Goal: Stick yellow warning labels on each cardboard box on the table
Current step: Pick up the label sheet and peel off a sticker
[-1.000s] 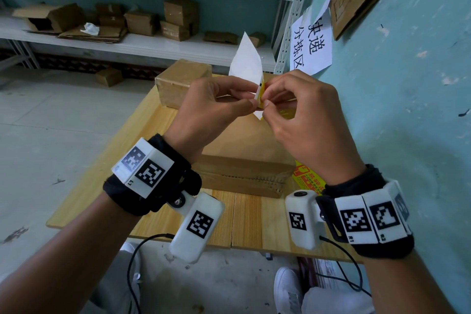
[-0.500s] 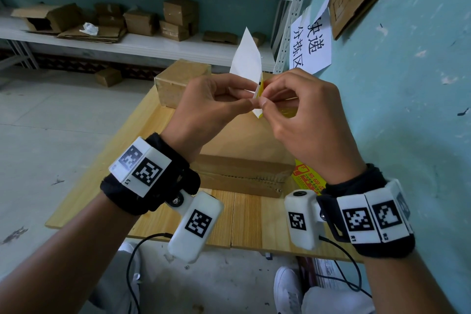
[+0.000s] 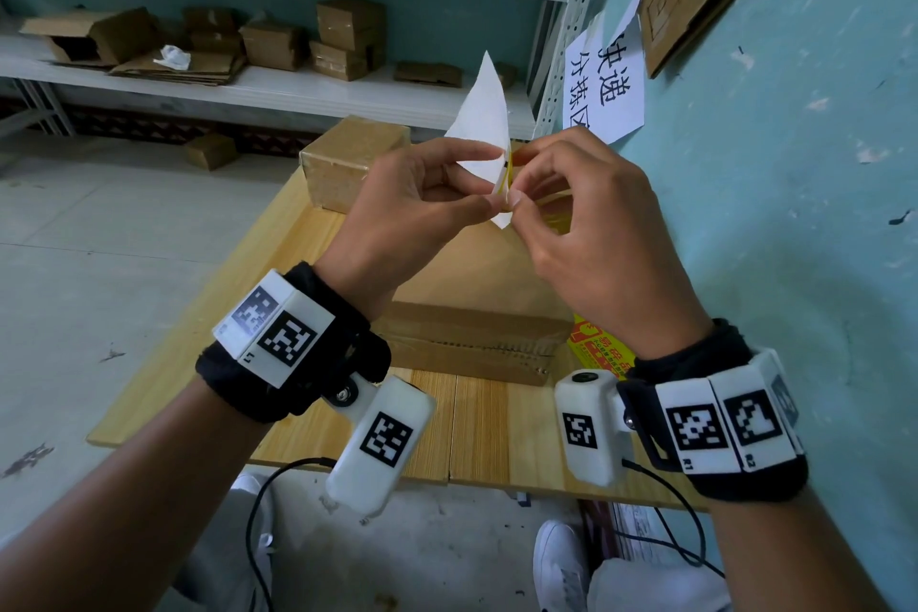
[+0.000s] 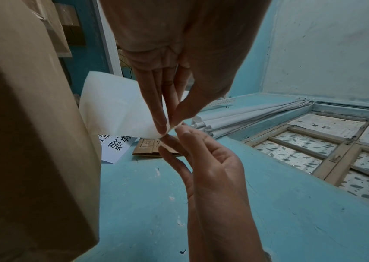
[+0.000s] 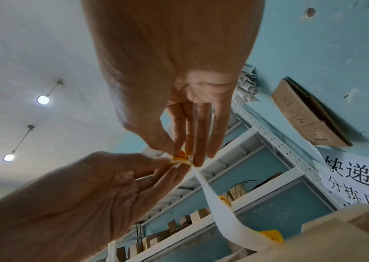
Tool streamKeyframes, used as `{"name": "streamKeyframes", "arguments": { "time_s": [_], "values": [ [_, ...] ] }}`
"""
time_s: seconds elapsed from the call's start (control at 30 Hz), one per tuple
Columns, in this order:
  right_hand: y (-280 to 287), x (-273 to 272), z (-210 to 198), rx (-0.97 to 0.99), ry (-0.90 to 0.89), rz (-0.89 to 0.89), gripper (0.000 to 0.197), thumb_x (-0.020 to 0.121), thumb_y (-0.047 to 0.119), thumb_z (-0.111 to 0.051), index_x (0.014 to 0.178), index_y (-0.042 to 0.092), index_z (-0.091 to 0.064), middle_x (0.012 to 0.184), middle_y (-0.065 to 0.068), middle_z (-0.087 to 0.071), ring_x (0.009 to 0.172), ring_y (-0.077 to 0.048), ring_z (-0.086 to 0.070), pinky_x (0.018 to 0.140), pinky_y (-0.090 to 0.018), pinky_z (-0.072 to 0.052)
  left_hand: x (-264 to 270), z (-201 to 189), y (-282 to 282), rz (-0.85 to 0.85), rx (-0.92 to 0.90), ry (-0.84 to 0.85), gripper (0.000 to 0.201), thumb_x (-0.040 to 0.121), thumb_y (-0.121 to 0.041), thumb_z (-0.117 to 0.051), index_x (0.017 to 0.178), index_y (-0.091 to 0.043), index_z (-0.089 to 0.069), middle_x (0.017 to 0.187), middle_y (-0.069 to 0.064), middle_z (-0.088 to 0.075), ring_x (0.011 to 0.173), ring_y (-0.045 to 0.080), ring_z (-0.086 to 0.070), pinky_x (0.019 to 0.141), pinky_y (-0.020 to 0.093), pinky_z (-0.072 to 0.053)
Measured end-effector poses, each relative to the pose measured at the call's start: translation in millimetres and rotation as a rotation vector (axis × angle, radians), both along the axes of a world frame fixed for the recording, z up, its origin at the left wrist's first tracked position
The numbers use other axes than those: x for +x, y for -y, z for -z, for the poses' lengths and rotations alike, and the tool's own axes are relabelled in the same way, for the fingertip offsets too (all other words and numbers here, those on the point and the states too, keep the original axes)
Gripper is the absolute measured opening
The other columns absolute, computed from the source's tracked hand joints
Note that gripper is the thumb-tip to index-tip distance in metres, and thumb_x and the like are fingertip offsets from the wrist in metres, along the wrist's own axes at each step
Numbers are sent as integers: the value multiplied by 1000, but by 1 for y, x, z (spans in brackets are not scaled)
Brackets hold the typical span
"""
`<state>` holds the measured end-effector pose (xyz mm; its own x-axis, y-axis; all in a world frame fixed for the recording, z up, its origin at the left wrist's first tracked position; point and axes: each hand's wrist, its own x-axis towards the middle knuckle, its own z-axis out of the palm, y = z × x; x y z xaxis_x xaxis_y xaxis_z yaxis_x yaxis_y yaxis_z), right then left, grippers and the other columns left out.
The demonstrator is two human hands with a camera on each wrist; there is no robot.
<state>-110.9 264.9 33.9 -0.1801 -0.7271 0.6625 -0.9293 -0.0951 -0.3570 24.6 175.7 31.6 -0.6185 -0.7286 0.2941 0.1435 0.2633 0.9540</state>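
Both hands are raised above the table. My left hand [image 3: 489,181] pinches the white backing paper [image 3: 484,124], which stands up in a point. My right hand [image 3: 519,179] pinches the edge of a yellow warning label [image 3: 505,174] where it meets the backing. In the right wrist view the label's yellow and red corner [image 5: 180,157] sits between the right fingertips, and the backing strip [image 5: 219,212] curls downward. A large flat cardboard box [image 3: 477,283] lies under the hands. A small cardboard box [image 3: 347,159] stands behind it on the wooden table [image 3: 477,422].
More yellow labels [image 3: 591,343] lie on the table to the right of the large box, against the blue wall [image 3: 795,214]. White shelves [image 3: 298,85] with cardboard boxes stand behind the table. A paper sign [image 3: 603,85] hangs on the wall. Grey floor lies left.
The hands stay almost in place, a little higher. The right index finger and thumb have spread apart along the label's edge, and more yellow shows beside the white backing.
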Motion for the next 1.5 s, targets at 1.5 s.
{"name": "streamKeyframes", "arguments": {
  "time_s": [1.5],
  "values": [
    [-1,-2,1,22,-49,-19,9,90,19,-68,89,10,-67,114,0,-60,104,-8,-58,83,-19,-51,-2,-1,1,63,202,-54,32,105,-25,-37,117,-14,-64,113,7,-71,102,21,-69,89,40,-57]
  ]
}}
